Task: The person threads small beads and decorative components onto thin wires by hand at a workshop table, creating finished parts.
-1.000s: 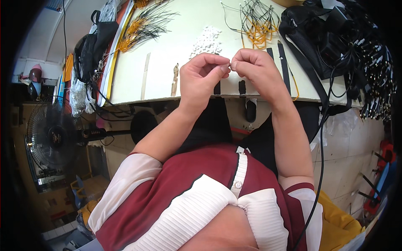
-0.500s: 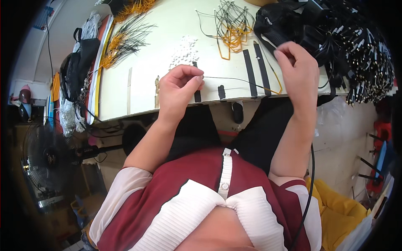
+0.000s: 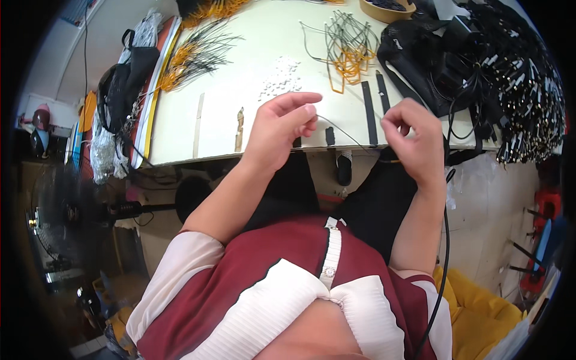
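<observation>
My left hand (image 3: pixel 281 127) is above the table's front edge, thumb and fingers closed on one end of a thin dark wire (image 3: pixel 343 130). From there the wire sags down to the right, past the table edge, to an orange stretch (image 3: pixel 391 161) beside my right wrist. My right hand (image 3: pixel 415 139) is bent, thumb and fingertips together. Whatever is between them is too small or hidden to make out. Beyond my left hand lies a scatter of small white pieces (image 3: pixel 281 78). Between the hands a short black strip (image 3: pixel 330 136) sticks to the table.
A bundle of black-and-orange wires (image 3: pixel 351 54) lies at the back, another (image 3: pixel 186 60) at left. Black mesh bag (image 3: pixel 402 51) and a heap of black cables (image 3: pixel 516 90) fill the right. A tan bowl (image 3: pixel 387 11) stands behind. Fan (image 3: pixel 66 210) at lower left.
My right hand has come down toward the table's front edge. The wire, stretched nearly level before, now sags below that edge. The left hand has shifted slightly right in the picture.
</observation>
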### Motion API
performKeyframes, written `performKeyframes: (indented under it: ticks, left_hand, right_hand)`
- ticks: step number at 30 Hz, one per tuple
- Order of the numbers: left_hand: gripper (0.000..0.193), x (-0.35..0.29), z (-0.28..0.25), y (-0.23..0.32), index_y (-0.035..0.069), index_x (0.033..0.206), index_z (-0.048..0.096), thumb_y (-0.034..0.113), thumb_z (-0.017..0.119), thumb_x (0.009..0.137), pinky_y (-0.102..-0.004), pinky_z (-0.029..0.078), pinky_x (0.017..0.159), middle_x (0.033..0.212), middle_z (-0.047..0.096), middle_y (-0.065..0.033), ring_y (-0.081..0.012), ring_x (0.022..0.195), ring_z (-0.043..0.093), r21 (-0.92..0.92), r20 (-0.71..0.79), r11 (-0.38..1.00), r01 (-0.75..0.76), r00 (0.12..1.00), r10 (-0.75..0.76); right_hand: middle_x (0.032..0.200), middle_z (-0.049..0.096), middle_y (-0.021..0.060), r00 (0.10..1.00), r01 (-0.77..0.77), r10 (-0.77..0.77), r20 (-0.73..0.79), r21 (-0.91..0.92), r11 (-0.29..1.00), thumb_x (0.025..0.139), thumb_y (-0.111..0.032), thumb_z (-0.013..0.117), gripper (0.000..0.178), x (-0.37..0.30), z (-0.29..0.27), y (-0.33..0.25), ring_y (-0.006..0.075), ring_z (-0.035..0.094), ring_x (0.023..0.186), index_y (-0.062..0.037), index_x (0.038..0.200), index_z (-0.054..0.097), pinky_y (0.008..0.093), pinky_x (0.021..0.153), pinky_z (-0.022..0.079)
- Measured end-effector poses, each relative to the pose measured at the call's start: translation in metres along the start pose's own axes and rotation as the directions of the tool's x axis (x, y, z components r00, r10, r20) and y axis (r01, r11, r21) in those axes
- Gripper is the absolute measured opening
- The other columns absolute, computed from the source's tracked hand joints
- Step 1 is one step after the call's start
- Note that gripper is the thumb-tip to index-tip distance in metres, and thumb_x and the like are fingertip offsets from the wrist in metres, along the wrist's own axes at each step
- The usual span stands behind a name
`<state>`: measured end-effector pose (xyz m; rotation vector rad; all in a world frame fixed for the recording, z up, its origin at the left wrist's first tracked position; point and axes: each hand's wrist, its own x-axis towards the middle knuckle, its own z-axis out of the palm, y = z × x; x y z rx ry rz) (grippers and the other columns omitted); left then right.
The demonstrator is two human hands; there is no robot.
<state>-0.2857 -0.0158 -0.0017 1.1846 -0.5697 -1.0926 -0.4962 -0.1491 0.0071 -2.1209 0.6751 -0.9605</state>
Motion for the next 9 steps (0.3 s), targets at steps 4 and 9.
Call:
performKeyframes:
  ticks: [4, 9]
  left_hand:
    - [0.031, 0.001, 0.004, -0.003, -0.006, 0.123, 0.064, 0.005, 0.062, 0.094, -0.0219, 0.048, 0.068, 0.085, 0.064, -0.0021, -0.0088, 0.076, 0.059, -0.066, 0.04, 0.998, -0.003, 0.999, 0.006]
    - [0.033, 0.004, -0.006, -0.009, -0.003, 0.12, 0.067, 0.012, 0.069, 0.091, -0.0254, 0.05, 0.07, 0.086, 0.067, -0.0037, -0.0106, 0.075, 0.06, -0.049, 0.006, 0.999, -0.011, 1.0, 0.011]
  right_hand:
    - [0.072, 0.056, 0.0035, 0.993, 0.015, -0.017, 0.12, 0.02, 1.0, 0.077, 0.004, 0.067, 0.007, -0.009, 0.011, -0.003, 0.0109, 0.05, 0.063, 0.0017, 0.078, 0.06, 0.0241, 0.056, 0.038]
    - [0.073, 0.058, 0.0042, 0.99, 0.144, -0.144, -0.003, 0.038, 0.989, 0.079, 0.005, 0.065, 0.006, -0.012, 0.018, 0.0, 0.0124, 0.052, 0.062, -0.0001, 0.079, 0.062, 0.0243, 0.055, 0.039]
